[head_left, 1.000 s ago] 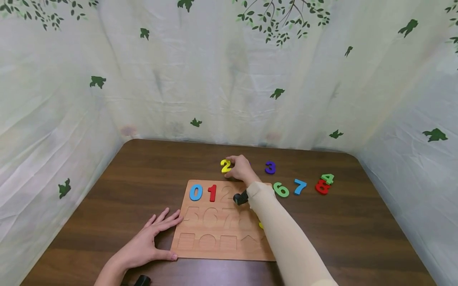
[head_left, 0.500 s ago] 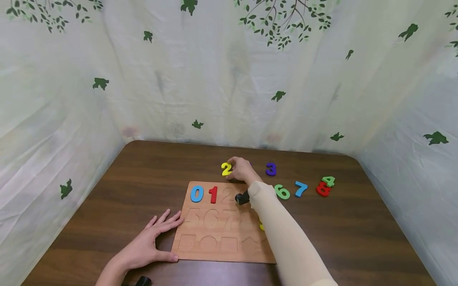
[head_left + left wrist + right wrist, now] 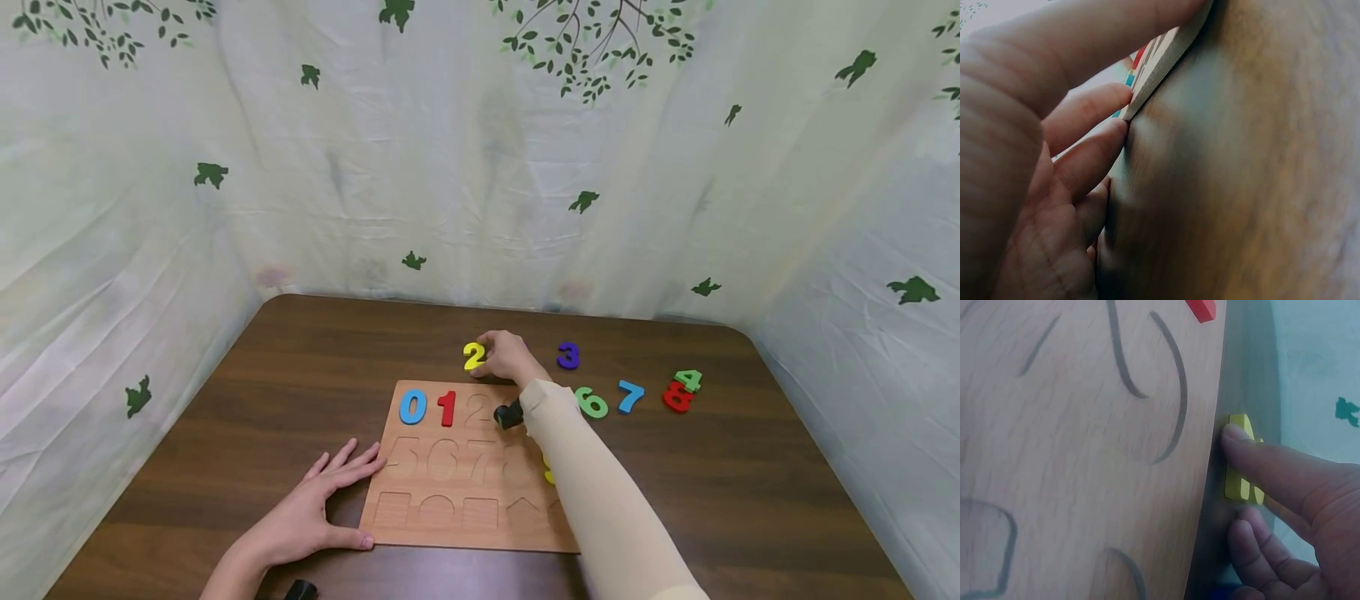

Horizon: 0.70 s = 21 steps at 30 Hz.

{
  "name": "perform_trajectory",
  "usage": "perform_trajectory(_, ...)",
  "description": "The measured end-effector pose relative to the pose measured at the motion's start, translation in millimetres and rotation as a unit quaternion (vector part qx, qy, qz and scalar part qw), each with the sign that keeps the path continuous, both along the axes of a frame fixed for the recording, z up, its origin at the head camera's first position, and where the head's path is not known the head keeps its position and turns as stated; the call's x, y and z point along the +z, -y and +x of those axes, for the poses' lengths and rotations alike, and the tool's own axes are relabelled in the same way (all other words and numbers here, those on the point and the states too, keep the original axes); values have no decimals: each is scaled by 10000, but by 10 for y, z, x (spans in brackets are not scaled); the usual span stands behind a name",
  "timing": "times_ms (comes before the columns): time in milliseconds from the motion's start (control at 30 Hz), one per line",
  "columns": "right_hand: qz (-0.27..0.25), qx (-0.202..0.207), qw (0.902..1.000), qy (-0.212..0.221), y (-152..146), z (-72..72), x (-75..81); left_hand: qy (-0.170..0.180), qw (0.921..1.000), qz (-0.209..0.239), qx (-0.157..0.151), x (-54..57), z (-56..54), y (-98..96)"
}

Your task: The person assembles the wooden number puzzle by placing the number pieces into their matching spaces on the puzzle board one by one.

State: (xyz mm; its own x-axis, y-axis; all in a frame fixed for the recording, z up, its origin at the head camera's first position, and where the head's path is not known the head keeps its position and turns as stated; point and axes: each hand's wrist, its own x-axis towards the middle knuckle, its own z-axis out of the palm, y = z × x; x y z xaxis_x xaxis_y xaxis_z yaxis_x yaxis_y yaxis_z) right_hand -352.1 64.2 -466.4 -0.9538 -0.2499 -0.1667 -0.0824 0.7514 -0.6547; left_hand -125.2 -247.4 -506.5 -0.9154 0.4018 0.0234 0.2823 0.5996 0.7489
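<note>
My right hand (image 3: 510, 358) pinches a yellow number 2 (image 3: 474, 356) lying just beyond the far edge of the wooden number board (image 3: 442, 546). In the right wrist view, the thumb (image 3: 1244, 440) presses the near side of the yellow piece (image 3: 1235, 481), and a finger reaches behind it. My left hand (image 3: 307, 508) lies spread at the board's left side, fingertips at the edge and thumb at the front corner. Close up in the left wrist view, the fingers (image 3: 1094, 153) touch the board's edge (image 3: 1163, 72). A blue 0 (image 3: 412, 407) and red 1 (image 3: 447, 408) are in the top row.
Right of the board lie a purple 3 (image 3: 568, 356), green 6 (image 3: 592, 402), blue 7 (image 3: 631, 396), green 4 (image 3: 688, 381) and red 8 (image 3: 677, 397), the last two touching. The right sleeve (image 3: 600, 483) partly covers a yellow piece (image 3: 549, 472). A white curtain (image 3: 480, 167) surrounds the table.
The head view has shifted slightly. Both hands stay in place, with the right still at the yellow 2 and the left still at the board's edge.
</note>
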Motion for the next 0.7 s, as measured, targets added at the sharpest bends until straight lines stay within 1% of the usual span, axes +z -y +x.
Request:
perform_trajectory(267, 139, 77, 9998, -118, 8, 9, 2, 129, 9999, 50, -12, 0, -10, 1)
perform_trajectory(467, 263, 143, 9994, -175, 12, 23, 14, 117, 9999, 52, -23, -8, -15, 2)
perform_trajectory(700, 240, 111, 9995, -163, 17, 24, 3, 107, 9999, 43, -22, -13, -19, 2)
